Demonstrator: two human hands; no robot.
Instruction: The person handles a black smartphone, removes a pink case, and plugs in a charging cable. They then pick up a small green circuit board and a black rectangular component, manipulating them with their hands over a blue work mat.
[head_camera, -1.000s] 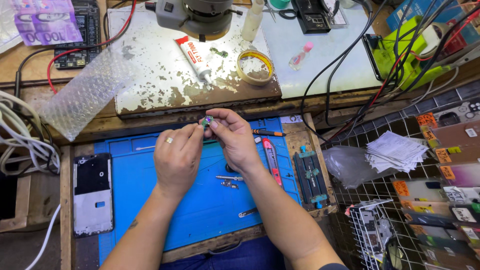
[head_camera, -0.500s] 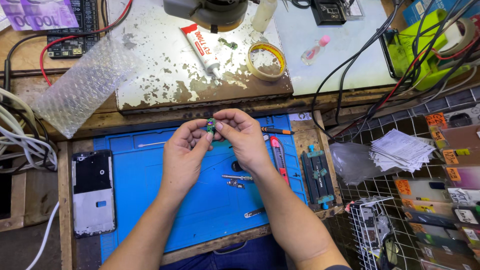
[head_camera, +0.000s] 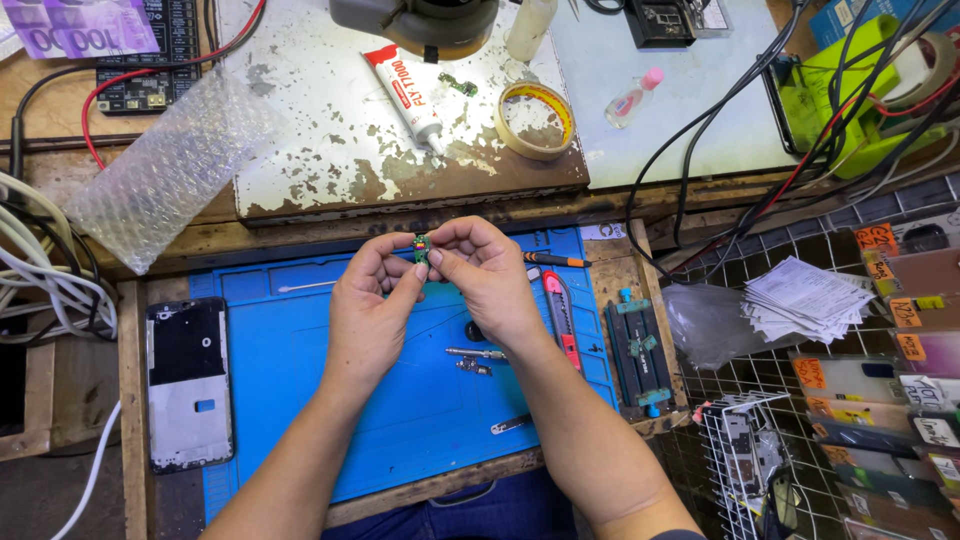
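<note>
Both hands meet above the far edge of a blue work mat (head_camera: 300, 330). My left hand (head_camera: 368, 305) and my right hand (head_camera: 487, 270) pinch a tiny green circuit board (head_camera: 421, 247) between their fingertips. An opened phone body (head_camera: 188, 382) lies at the mat's left edge. Metal tweezers (head_camera: 478, 353) and small metal parts (head_camera: 472, 367) rest on the mat under my right wrist.
A red utility knife (head_camera: 560, 315), an orange-handled screwdriver (head_camera: 555, 260) and a black clamp jig (head_camera: 638, 345) lie right of the hands. Behind are a glue tube (head_camera: 405, 90), a tape roll (head_camera: 536, 118), bubble wrap (head_camera: 165, 170), cables and a wire rack (head_camera: 850, 420).
The hands with the small board have stayed together and sit slightly lower and nearer in view; the camera has tilted a little.
</note>
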